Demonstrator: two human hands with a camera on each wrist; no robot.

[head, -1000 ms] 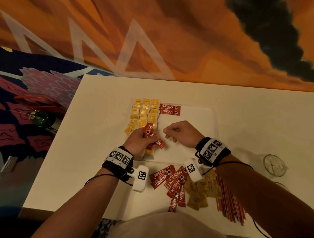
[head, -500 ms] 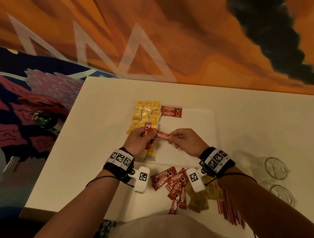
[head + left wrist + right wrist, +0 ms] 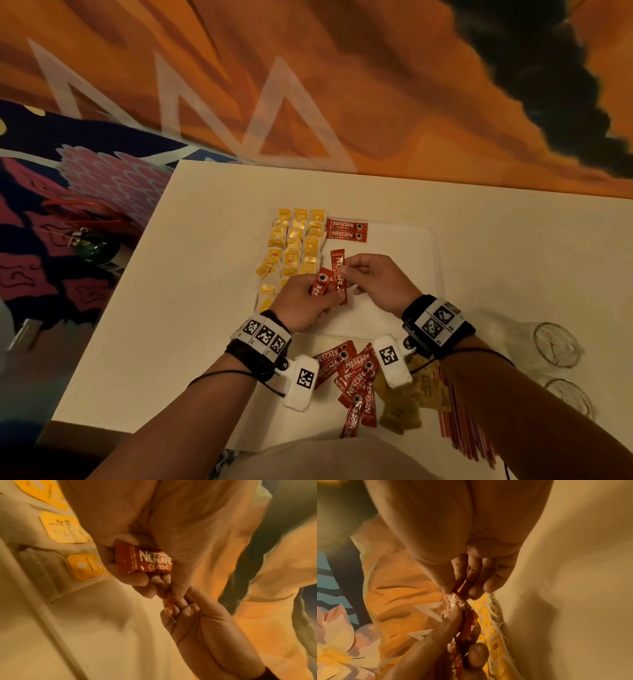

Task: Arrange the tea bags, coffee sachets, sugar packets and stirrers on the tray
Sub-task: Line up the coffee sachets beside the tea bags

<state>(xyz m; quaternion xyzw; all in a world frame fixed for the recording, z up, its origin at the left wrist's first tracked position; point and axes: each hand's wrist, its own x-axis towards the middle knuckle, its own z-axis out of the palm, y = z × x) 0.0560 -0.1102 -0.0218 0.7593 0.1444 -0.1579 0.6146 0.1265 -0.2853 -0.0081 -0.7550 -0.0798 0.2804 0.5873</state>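
Over the white tray (image 3: 436,260) my left hand (image 3: 305,298) grips a small bunch of red coffee sachets (image 3: 321,284); one of them (image 3: 144,562) shows in the left wrist view under the thumb. My right hand (image 3: 370,277) pinches one red sachet (image 3: 338,270) that stands nearly upright out of that bunch. Yellow-tagged tea bags (image 3: 294,240) lie in rows on the tray's left side, with two coffee sachets (image 3: 346,230) laid flat beside them at the top. Loose coffee sachets (image 3: 352,377), brown sugar packets (image 3: 411,401) and red stirrers (image 3: 462,425) lie near the table's front edge.
Two clear glasses (image 3: 556,344) stand on the white table (image 3: 212,308) at the right. Left of the table, on patterned fabric, sits a green bottle (image 3: 96,248). An orange patterned wall rises behind the table.
My right hand came in to the bunch held by the left hand, took hold of one sachet, and has turned it from lying sideways to nearly upright.
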